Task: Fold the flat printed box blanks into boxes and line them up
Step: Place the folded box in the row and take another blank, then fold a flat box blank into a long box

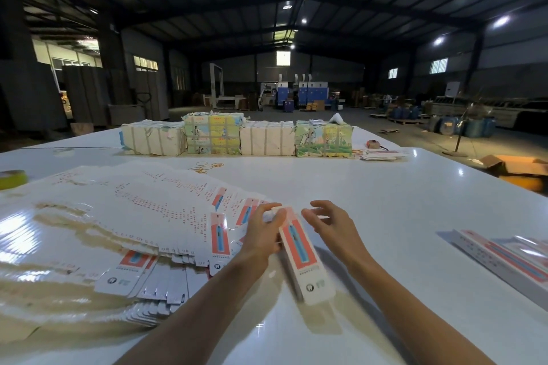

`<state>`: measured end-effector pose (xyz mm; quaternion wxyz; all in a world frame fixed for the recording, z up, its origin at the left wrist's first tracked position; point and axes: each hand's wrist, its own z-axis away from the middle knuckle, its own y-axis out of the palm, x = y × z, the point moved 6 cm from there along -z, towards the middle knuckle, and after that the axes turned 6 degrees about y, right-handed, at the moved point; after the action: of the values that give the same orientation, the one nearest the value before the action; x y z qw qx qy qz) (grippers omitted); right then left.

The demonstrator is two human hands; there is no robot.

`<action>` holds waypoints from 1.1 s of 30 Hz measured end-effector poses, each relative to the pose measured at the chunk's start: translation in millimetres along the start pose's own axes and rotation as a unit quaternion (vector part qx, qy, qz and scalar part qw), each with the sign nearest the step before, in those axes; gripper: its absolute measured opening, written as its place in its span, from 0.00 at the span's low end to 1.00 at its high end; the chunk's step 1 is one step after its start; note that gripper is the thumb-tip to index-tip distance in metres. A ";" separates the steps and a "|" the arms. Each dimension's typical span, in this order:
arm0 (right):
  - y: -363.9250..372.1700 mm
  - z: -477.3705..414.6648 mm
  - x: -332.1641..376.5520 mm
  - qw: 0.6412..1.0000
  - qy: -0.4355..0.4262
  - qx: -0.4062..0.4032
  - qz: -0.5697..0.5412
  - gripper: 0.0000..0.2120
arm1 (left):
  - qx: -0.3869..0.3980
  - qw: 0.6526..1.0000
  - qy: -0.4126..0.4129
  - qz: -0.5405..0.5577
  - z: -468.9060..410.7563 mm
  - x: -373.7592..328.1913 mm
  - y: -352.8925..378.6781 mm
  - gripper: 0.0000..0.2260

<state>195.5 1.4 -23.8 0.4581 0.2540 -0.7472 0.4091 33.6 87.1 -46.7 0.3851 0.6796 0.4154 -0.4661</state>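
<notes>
A long narrow box (pixel 302 258), white with an orange panel and a blue print, lies on the white table (pixel 385 192) between my hands. My left hand (pixel 262 231) grips its far end, fingers curled over the top flap. My right hand (pixel 329 224) hovers just right of that end with fingers spread and loosely bent, holding nothing. A wide fanned spread of flat printed blanks (pixel 124 216) covers the table to the left, reaching up to my left hand. Folded boxes (pixel 504 258) lie side by side at the right edge.
Several taped paper bundles (pixel 237 138) stand in a row at the table's far side, with a few loose blanks (pixel 381 155) beside them. A tape roll (pixel 13 178) sits at the far left. An open cardboard carton (pixel 519 169) stands on the floor to the right.
</notes>
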 end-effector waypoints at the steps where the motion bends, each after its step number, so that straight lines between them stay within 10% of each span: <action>1: 4.2 3.0 3.9 1.000 -0.006 0.018 0.016 0.24 | -0.034 0.999 -0.005 0.017 -3.2 1.3 -7.8 0.12; 6: 39.3 30.6 23.3 0.953 -0.112 0.138 0.244 0.36 | -0.181 0.983 -0.023 0.029 -6.4 3.6 -37.6 0.15; 13: 60.7 48.9 35.1 0.813 -0.192 0.029 0.549 0.26 | -0.201 0.979 -0.011 0.034 -9.5 0.2 -30.2 0.15; 20: 33.2 45.0 32.2 0.831 -0.196 0.003 0.521 0.26 | -0.068 0.981 0.025 -0.181 -20.0 -21.6 -22.1 0.11; 27: -93.7 33.2 -26.0 0.840 -0.044 -0.065 0.536 0.24 | -0.097 0.626 0.084 -0.769 -15.8 -36.0 -67.4 0.17; 33: -190.6 56.5 -69.2 0.757 0.032 -0.143 0.637 0.21 | -0.063 0.606 0.004 -0.793 -19.8 -21.7 -79.6 0.18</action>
<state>343.6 -148.1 -27.2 0.1465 -0.3622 -0.7711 0.5027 -38.4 129.2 -31.6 -0.0949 0.0600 0.8216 -0.5589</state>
